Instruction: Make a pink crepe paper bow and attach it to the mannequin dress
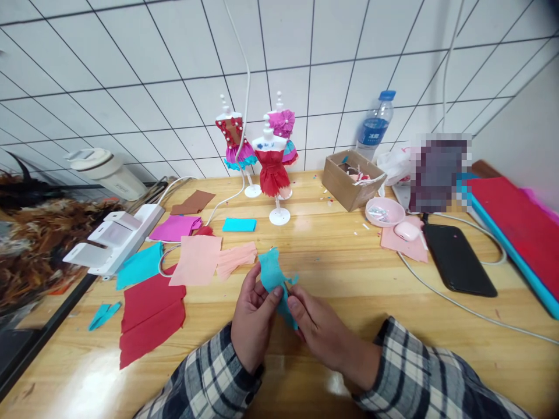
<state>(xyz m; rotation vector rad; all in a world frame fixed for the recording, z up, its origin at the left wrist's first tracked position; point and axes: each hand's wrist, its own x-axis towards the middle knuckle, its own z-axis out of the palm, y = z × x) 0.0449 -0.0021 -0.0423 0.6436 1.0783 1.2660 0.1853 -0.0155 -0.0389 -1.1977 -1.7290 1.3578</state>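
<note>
My left hand (257, 320) is closed, pinching a folded piece of turquoise crepe paper (271, 269) between thumb and fingers. The paper stands up above the hand, and its lower part hangs between both hands. A narrow curled strip (292, 280) sticks out from its right edge. Closed beside the paper is my right hand (312, 320); a thin dark tool like scissors (287, 288) shows at its thumb, mostly hidden by the fingers. Past the hands lie pale pink crepe pieces (196, 260) and a folded turquoise piece (239, 224).
Several small dress forms (271, 169) wear crepe dresses at the back. Leftward are red crepe sheets (152, 320) and a white power strip (126, 238). Rightward stand a cardboard box (351, 189), a pink dish (384, 220), a black phone (458, 256) and a water bottle (375, 125). Cables cross the table.
</note>
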